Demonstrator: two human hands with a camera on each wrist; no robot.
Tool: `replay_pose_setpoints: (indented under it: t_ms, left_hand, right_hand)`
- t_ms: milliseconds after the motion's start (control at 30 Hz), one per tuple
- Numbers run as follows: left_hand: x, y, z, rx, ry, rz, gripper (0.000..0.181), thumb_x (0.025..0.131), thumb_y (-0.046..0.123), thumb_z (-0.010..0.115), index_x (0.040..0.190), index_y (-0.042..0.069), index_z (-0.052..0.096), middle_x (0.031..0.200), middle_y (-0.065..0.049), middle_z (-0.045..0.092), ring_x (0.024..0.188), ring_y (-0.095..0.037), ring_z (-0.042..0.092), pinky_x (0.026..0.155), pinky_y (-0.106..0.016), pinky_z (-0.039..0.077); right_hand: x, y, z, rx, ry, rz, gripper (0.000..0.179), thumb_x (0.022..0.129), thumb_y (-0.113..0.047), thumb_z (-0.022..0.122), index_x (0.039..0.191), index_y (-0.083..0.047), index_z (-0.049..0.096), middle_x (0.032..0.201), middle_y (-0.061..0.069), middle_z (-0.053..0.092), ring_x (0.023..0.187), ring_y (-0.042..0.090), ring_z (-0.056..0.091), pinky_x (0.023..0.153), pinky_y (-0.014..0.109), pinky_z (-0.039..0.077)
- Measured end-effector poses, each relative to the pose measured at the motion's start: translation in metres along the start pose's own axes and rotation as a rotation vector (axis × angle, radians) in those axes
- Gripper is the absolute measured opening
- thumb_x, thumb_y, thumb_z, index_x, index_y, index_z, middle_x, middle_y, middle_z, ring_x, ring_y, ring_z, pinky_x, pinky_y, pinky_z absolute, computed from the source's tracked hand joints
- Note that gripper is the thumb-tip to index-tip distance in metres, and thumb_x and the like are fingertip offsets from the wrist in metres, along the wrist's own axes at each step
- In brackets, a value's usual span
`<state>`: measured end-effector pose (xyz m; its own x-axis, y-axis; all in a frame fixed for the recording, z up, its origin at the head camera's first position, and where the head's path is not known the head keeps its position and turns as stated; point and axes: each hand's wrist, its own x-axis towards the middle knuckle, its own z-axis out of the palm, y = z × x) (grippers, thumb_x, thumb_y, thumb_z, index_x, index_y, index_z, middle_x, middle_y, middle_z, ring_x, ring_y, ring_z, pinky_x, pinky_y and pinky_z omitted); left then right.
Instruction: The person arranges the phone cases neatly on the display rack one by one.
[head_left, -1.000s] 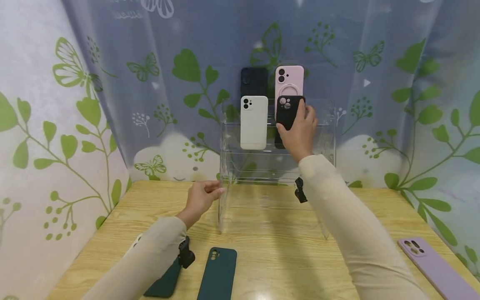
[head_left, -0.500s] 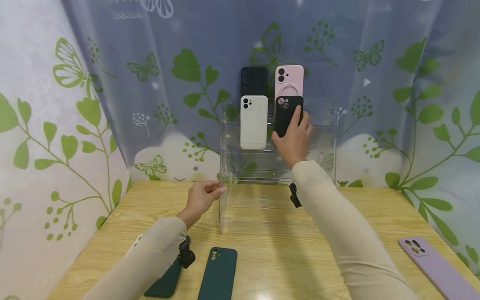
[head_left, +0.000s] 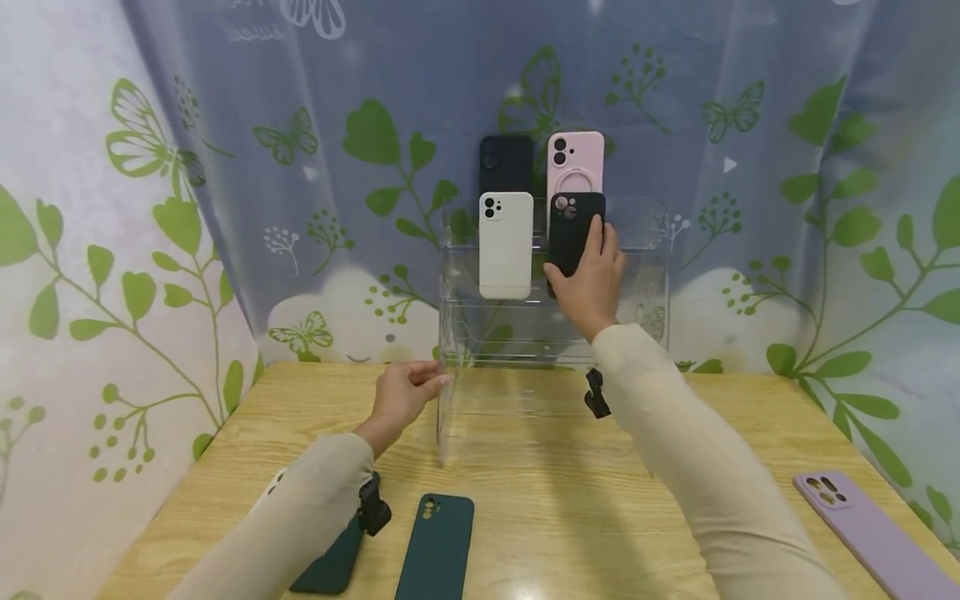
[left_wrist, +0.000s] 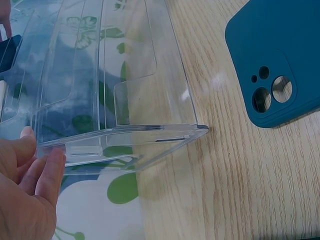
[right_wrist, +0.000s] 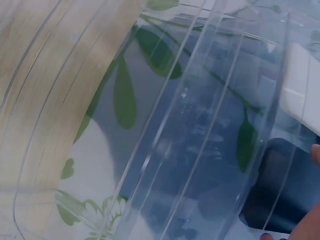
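Observation:
A clear tiered stand [head_left: 480, 333] stands on the table, and my left hand [head_left: 399, 400] pinches its left side edge. In the left wrist view the thumb and fingers lie on either side of that clear panel. On an upper tier my right hand [head_left: 591, 287] holds a black phone case [head_left: 573, 229] upright, thumb at its left edge and fingers over its right side. Close on its left stands a white phone case [head_left: 506, 250]. Behind it a pink phone case [head_left: 576, 158] rises from the top tier, beside a dark phone case [head_left: 506, 165].
Two dark teal phone cases lie on the table in front, one [head_left: 435, 550] near the middle and another [head_left: 333, 558] partly under my left forearm. A white item there is mostly hidden. A lilac phone case [head_left: 873, 529] lies at right. A patterned curtain [head_left: 420, 75] hangs behind.
The black phone case has shifted slightly left, in front of the pink one. My right hand has slid lower on it, leaving more of its top uncovered. My left hand has stayed put.

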<state>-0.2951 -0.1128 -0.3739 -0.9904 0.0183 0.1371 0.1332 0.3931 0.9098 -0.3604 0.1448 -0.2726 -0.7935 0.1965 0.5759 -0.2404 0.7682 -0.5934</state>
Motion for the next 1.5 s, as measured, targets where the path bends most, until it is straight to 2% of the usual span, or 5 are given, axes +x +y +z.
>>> replay_pose_setpoints:
  t_ms: [300,667,1100,1367,1500]
  left_hand:
    - [0.0,-0.002,0.0,0.019,0.002,0.009,0.041,0.088,0.017,0.07,0.126,0.002,0.063,0.112,-0.018,0.068,0.099,-0.029,0.068,0.082,-0.037,0.058]
    - [0.001,0.0,-0.002,0.028,-0.005,0.015,0.04,0.089,0.016,0.07,0.126,0.002,0.063,0.112,-0.017,0.068,0.097,-0.028,0.069,0.084,-0.04,0.057]
    - [0.0,-0.002,-0.002,0.045,0.005,0.031,0.04,0.089,0.016,0.07,0.125,0.001,0.063,0.111,-0.018,0.069,0.097,-0.028,0.069,0.083,-0.039,0.057]
    - [-0.001,-0.002,-0.003,0.061,-0.007,0.016,0.043,0.089,0.017,0.07,0.127,0.001,0.061,0.114,-0.018,0.067,0.099,-0.029,0.068,0.083,-0.037,0.057]
    - [0.0,-0.001,-0.001,0.055,-0.009,0.008,0.042,0.089,0.017,0.07,0.127,0.002,0.061,0.114,-0.018,0.068,0.1,-0.029,0.068,0.084,-0.038,0.057]
  right_hand:
    - [-0.01,0.019,-0.034,0.111,-0.136,-0.004,0.089,0.091,-0.043,0.063,0.156,-0.015,0.009,0.161,0.013,0.007,0.146,0.038,0.007,0.115,0.06,0.013]
    - [-0.052,0.068,-0.095,0.128,-0.172,-0.007,0.088,0.09,-0.045,0.065,0.156,-0.022,0.012,0.161,0.011,0.009,0.145,0.04,0.013,0.109,0.068,0.019]
    - [-0.118,0.181,-0.174,0.053,-0.393,0.017,0.09,0.093,-0.029,0.066,0.157,-0.021,0.004,0.159,0.021,0.0,0.135,0.059,0.012,0.094,0.077,0.022]
    - [-0.161,0.261,-0.207,0.004,-0.528,0.02,0.087,0.093,-0.015,0.064,0.153,0.001,0.003,0.148,0.044,0.001,0.128,0.068,0.002,0.088,0.084,0.007]
    - [-0.174,0.289,-0.217,-0.122,-0.585,0.075,0.085,0.095,-0.023,0.062,0.148,0.012,0.006,0.141,0.049,0.008,0.12,0.072,0.013,0.085,0.084,0.017]
